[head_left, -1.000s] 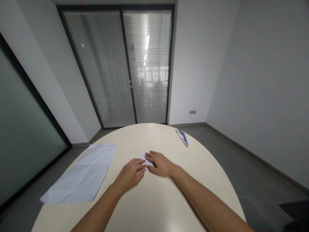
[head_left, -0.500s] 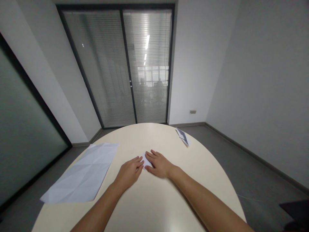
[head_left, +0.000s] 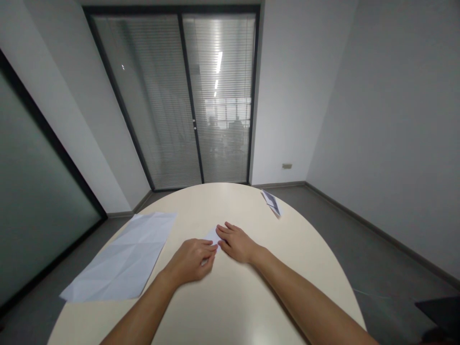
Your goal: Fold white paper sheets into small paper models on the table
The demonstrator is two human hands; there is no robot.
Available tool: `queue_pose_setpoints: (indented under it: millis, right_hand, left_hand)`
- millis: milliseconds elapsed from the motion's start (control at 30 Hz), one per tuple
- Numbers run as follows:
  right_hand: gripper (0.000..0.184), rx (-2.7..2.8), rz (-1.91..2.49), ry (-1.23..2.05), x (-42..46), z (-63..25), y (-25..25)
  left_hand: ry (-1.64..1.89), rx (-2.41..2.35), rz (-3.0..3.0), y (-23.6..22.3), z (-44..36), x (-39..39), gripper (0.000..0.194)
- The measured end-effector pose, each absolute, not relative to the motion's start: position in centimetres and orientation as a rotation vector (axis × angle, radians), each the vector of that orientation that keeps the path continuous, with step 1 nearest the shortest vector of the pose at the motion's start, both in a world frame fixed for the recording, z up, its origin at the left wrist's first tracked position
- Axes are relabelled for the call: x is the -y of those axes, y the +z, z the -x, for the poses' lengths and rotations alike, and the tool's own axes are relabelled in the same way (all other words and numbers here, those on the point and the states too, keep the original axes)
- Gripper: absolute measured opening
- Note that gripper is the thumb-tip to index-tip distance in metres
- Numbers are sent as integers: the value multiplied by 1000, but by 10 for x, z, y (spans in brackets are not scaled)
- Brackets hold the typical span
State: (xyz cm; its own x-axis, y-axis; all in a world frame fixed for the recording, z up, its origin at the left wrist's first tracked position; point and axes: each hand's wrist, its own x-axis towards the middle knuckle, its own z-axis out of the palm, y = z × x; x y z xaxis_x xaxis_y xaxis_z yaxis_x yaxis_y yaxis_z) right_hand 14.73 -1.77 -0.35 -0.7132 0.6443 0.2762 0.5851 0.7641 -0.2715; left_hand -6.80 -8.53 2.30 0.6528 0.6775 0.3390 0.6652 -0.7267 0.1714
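A small folded piece of white paper (head_left: pixel 212 235) lies in the middle of the cream oval table (head_left: pixel 230 297). My right hand (head_left: pixel 235 243) rests flat on it, fingers stretched out and pointing left, covering most of it. My left hand (head_left: pixel 190 261) sits just left of and below the paper, fingers curled with the fingertips touching its near edge. Only the paper's far left corner shows between the two hands.
A large creased white sheet (head_left: pixel 124 258) lies flat on the table's left side, its near corner at the table edge. A small folded printed paper (head_left: pixel 272 203) sits at the far right rim. Glass doors with blinds stand beyond the table.
My left hand has slid a little toward me and curled its fingers at the paper's near edge. My right hand stays pressed on the paper, hardly moved.
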Motion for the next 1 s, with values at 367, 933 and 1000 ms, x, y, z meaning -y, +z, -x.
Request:
queue_pose_setpoints:
  millis: [367, 933, 1000]
  right_hand:
    - [55, 2605, 884, 237, 13, -150, -6]
    - [56, 2619, 772, 313, 16, -152, 4]
    - [54, 2616, 771, 319, 16, -152, 4]
  left_hand:
    - [711, -1221, -2709, 15, 64, 84, 29]
    - [707, -1447, -2633, -8, 68, 70, 42]
    - [715, -1464, -2626, -11, 68, 69, 43]
